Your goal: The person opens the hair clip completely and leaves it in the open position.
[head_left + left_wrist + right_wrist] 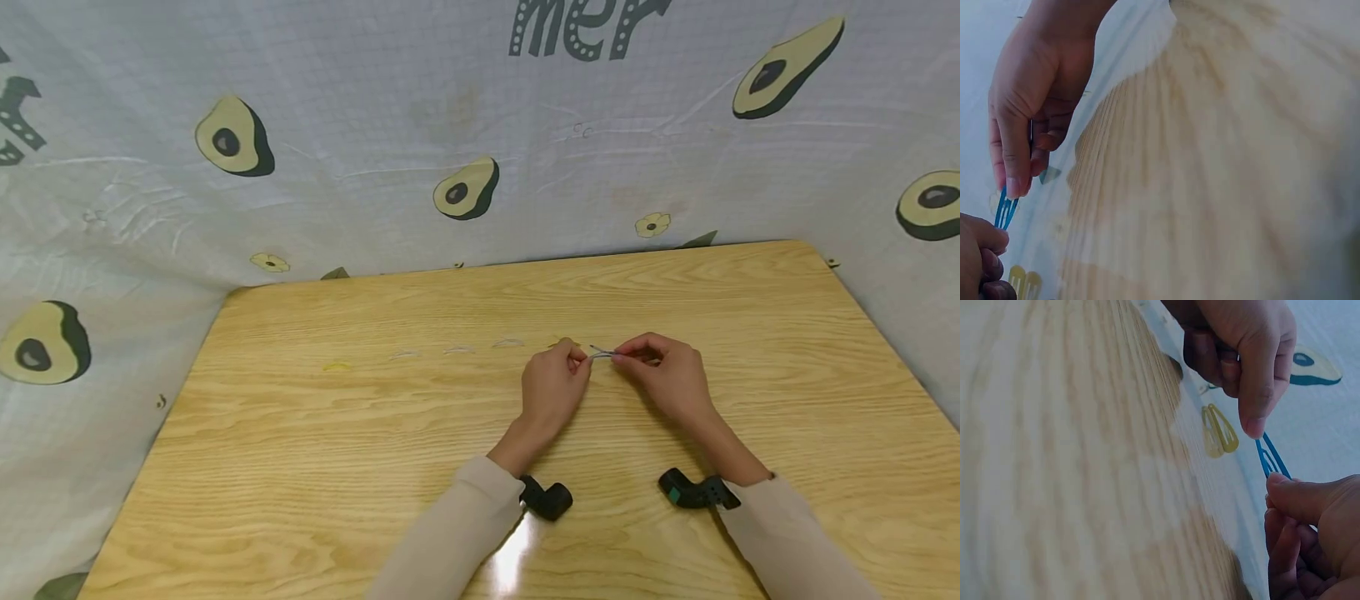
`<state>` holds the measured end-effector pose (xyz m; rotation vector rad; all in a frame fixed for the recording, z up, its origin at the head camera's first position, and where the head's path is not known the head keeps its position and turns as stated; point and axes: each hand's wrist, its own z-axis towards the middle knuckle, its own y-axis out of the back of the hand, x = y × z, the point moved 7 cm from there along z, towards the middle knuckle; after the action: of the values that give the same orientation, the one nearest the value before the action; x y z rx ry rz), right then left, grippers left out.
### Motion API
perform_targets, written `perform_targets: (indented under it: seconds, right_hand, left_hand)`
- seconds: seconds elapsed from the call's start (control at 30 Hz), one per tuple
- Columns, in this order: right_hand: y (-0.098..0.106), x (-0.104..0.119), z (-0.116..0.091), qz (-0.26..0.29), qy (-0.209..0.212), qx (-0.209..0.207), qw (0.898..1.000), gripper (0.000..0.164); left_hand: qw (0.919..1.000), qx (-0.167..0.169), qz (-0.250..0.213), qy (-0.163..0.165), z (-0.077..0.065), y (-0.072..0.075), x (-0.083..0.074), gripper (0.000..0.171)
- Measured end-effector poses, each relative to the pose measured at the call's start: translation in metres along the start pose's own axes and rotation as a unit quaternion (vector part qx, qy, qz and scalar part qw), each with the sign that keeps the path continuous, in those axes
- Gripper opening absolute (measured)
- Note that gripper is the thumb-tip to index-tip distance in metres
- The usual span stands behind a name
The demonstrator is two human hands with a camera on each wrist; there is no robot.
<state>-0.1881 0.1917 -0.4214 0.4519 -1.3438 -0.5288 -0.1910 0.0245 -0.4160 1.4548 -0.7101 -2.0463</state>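
A blue snap hair clip (pixel 1277 461) is stretched between my two hands, its slotted prongs spread apart in the wrist views. My left hand (pixel 553 385) pinches one end between thumb and fingertips. At the other end, my right hand (pixel 669 375) pinches the clip with thumb and forefinger, its other fingers curled beneath. In the head view this clip shows as a thin, pale bluish shape. Just beyond my left fingertips lies a yellow hair clip (pixel 1225 432), mostly covered by the hand in the head view.
To the left, along the wooden table (pixel 300 467), runs a spaced row: a pale clip (pixel 508 342), two more pale ones, and a yellow clip (pixel 337 366) at the far end. A hanging cloth (pixel 360 183) printed with avocados stands behind the table.
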Motion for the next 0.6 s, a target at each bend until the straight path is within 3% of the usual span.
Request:
perform_targets:
  seconds: [0.27, 0.6]
  right_hand:
    - [0.002, -0.006, 0.005, -0.005, -0.005, -0.009, 1.0, 0.014]
    - [0.005, -0.012, 0.01, -0.008, -0.013, -0.021, 1.0, 0.016]
  left_hand:
    - [0.9994, -0.006, 0.032, 0.011, 0.004, -0.011, 0.001, 0.009]
    - [0.9924, -0.024, 0.121, -0.006, 0.008, -0.021, -0.006, 0.011]
